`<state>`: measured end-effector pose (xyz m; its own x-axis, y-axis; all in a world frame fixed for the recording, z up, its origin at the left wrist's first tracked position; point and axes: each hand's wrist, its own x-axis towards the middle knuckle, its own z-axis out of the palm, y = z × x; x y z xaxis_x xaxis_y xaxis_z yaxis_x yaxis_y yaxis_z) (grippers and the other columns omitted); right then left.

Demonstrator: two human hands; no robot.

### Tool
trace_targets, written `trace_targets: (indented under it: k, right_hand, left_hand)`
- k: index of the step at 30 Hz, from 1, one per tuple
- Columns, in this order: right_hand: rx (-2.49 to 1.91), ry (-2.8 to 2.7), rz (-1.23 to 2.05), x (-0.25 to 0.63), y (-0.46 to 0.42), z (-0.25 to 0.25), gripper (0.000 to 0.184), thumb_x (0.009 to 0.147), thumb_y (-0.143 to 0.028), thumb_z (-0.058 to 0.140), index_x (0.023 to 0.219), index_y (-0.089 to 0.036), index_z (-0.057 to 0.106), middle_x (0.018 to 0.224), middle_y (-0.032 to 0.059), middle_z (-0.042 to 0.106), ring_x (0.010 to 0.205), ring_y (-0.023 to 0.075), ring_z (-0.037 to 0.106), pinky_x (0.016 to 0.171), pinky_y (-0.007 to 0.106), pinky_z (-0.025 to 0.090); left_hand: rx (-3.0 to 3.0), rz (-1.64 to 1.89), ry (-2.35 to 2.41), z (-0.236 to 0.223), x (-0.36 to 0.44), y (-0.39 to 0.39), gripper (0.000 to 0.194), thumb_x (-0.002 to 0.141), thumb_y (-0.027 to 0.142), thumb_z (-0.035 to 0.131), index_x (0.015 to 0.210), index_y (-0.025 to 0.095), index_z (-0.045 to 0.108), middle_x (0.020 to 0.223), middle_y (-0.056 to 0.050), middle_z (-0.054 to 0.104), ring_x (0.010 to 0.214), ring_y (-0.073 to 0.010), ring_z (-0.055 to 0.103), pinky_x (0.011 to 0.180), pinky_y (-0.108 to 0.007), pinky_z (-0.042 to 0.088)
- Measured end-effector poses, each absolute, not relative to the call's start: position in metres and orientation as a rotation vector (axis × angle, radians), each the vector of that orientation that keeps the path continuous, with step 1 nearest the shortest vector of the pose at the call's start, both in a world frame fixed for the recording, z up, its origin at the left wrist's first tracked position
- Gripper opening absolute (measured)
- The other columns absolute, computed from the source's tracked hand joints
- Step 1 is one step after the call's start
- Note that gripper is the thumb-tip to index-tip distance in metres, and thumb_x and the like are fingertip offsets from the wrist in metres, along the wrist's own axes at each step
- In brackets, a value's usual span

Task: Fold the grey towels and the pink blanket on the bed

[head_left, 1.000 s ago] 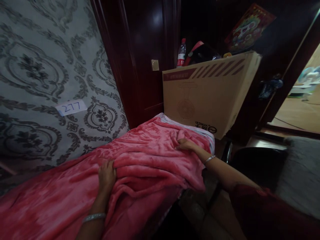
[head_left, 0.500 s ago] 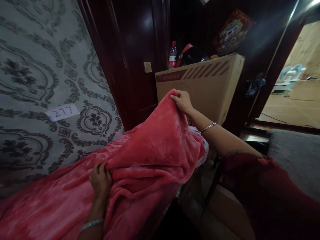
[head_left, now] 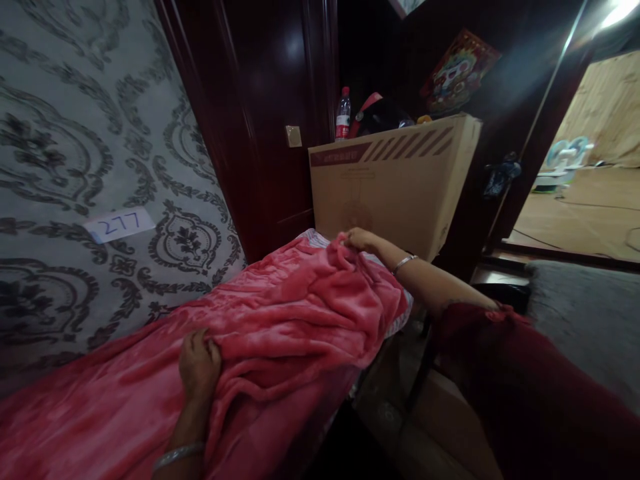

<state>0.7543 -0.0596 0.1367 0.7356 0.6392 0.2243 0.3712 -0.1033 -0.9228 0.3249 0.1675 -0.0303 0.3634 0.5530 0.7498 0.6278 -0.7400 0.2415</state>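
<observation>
The blanket [head_left: 300, 333] is lying in loose pink folds along the patterned wall [head_left: 190, 237], running from the lower left up to the box [head_left: 385, 187]. A striped cloth [head_left: 316, 237] is peeking out from under its far edge and its right edge. The left hand [head_left: 200, 367] is resting on the middle of the blanket, its fingers curling together on a fold. The right hand [head_left: 361, 239] is reaching to the far end, just in front of the box, and its fingers are clamping on a bunched, slightly raised bit of the blanket. Both wrists are wearing bracelets. The box is standing behind the blanket. A bottle [head_left: 343, 115] with a red cap is standing upright at its top edge; whether on it or behind it, I cannot tell. A card [head_left: 120, 225] reading 277 is sticking to the wall.
</observation>
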Motion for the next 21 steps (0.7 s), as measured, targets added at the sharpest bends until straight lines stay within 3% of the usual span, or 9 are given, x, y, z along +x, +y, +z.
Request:
trace_targets:
  k: [3,6,11,15,18,21]
  right_hand:
    - [-1.717,-0.771,0.285,0.757,-0.064,0.124,0.023,0.070,-0.031,0.079,0.064,-0.016,0.062,0.048,-0.0033,0.053,0.047,0.0096,0.046,0.051,0.022,0.043]
    - [-1.645,-0.775,0.250,0.764,-0.073,0.131,0.017,0.076,-0.031,0.073,0.075,-0.017,0.065,0.058,-0.0030,0.060,0.056,0.0103,0.053,0.059,0.022,0.047]
    - [-1.631,-0.825,0.272,0.761,-0.086,0.125,0.015,0.065,-0.024,0.077,0.068,-0.016,0.064,0.060,0.0007,0.063,0.063,0.0159,0.058,0.066,0.029,0.052]
    - [-1.579,-0.806,0.094,0.759,-0.089,0.131,0.010,0.074,-0.027,0.066,0.072,-0.018,0.063,0.073,0.0017,0.065,0.076,0.0178,0.060,0.079,0.033,0.052]
    - [-1.541,-0.806,-0.101,0.765,-0.094,0.159,0.006,0.074,-0.024,0.065,0.074,-0.019,0.064,0.091,0.0048,0.066,0.097,0.0210,0.059,0.092,0.034,0.048]
    - [-1.448,-0.916,-0.334,0.771,-0.101,0.193,0.007,0.077,-0.025,0.065,0.078,-0.018,0.065,0.098,0.0051,0.064,0.104,0.0218,0.057,0.092,0.035,0.047]
  left_hand:
    - [-2.533,-1.319,-1.101,-0.030,0.325,0.167,0.031,0.093,0.028,0.037,0.111,0.014,0.058,0.106,-0.016,0.059,0.107,-0.0318,0.058,0.097,-0.050,0.050]
    - [-2.533,-1.324,-1.104,-0.031,0.324,0.166,0.032,0.093,0.029,0.037,0.113,0.013,0.057,0.108,-0.016,0.059,0.109,-0.0320,0.058,0.097,-0.050,0.050]
    - [-2.529,-1.327,-1.101,-0.032,0.324,0.167,0.032,0.092,0.028,0.038,0.113,0.013,0.058,0.106,-0.016,0.059,0.106,-0.0316,0.058,0.097,-0.050,0.050]
    - [-2.540,-1.323,-1.096,-0.032,0.324,0.170,0.033,0.092,0.028,0.038,0.114,0.013,0.058,0.107,-0.016,0.059,0.107,-0.0317,0.059,0.097,-0.050,0.050]
    - [-2.552,-1.306,-1.080,-0.032,0.324,0.169,0.036,0.093,0.029,0.037,0.116,0.012,0.059,0.109,-0.018,0.061,0.110,-0.0325,0.058,0.101,-0.050,0.048]
    - [-2.583,-1.287,-1.064,-0.027,0.324,0.164,0.042,0.095,0.032,0.033,0.120,0.008,0.058,0.115,-0.022,0.062,0.115,-0.0337,0.056,0.106,-0.052,0.044]
